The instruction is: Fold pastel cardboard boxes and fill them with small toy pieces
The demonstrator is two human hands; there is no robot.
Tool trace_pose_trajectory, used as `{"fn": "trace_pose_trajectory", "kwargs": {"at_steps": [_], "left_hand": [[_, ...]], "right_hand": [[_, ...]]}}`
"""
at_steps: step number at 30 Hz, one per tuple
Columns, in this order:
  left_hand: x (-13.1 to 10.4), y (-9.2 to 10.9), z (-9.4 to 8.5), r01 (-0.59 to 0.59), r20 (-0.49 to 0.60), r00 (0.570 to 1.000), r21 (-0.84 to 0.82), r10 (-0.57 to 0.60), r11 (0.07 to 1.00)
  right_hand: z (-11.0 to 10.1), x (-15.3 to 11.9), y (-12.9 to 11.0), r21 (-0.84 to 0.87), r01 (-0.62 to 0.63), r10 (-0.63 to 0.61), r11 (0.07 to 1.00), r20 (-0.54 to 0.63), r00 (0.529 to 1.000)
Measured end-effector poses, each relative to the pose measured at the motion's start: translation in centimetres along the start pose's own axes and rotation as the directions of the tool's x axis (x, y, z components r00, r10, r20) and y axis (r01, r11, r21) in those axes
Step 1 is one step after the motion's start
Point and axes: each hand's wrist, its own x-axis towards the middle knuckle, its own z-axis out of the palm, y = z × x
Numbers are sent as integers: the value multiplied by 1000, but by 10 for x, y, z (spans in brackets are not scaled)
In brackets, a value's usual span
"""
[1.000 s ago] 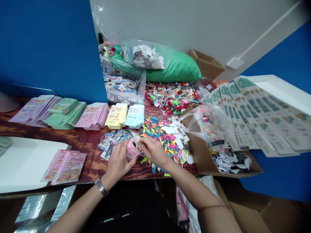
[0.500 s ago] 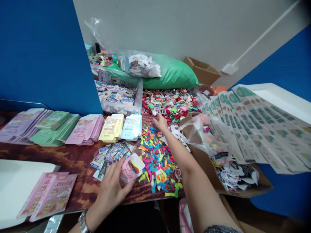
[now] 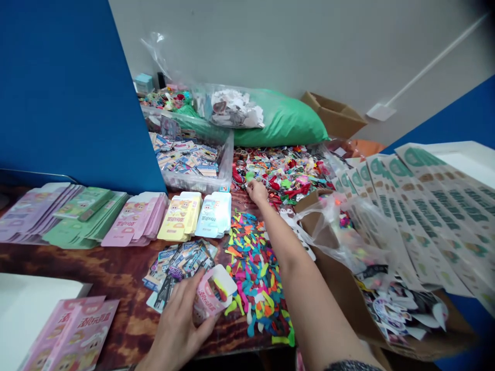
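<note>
My left hand (image 3: 178, 323) holds a small pink box (image 3: 213, 294) with its white flap open, resting on the brown table near the front edge. Something colourful shows inside the box. My right hand (image 3: 257, 191) is stretched far forward, its fingers pinched on a small item at the near edge of a heap of mixed colourful trinkets (image 3: 284, 173). Between the two hands lies a spread of bright balloons (image 3: 253, 275). A fan of printed cards (image 3: 181, 260) lies just beyond the pink box.
Flat box blanks lie in rows: purple (image 3: 31, 208), green (image 3: 83, 216), pink (image 3: 135, 219), yellow (image 3: 181, 215), blue (image 3: 214, 214). A clear bin of cards (image 3: 191, 159), a green bag (image 3: 282, 121), long sticker sheets (image 3: 417, 211) and a cardboard box of stickers (image 3: 390, 309) stand around.
My right hand left the pink box and reached forward to the trinket heap, where it now pinches a small item. My left hand stays on the box. The view shifted slightly.
</note>
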Motion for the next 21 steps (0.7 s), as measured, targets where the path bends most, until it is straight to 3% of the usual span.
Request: {"fn": "trace_pose_trajectory", "kwargs": {"at_steps": [4,8,15,18,21], "left_hand": [[0,0,2,14,3,1000,-7,-14,1000],[1,0,1,10,4,1000,-18,-10,1000],[-1,3,2,14,26,1000,-37,-13,999],[-3,3,4,17,43,999,-48,-15,999],[-6,2,6,20,38,999,-51,-18,999]], "right_hand": [[-1,-17,4,131,150,-158,980,58,986],[-18,-32,14,274,249,-269,929,38,962],[-59,-21,35,383,210,-199,900,-69,978],[-58,-18,40,321,164,-164,933,-27,986],[-44,-17,41,192,119,-136,974,78,988]]}}
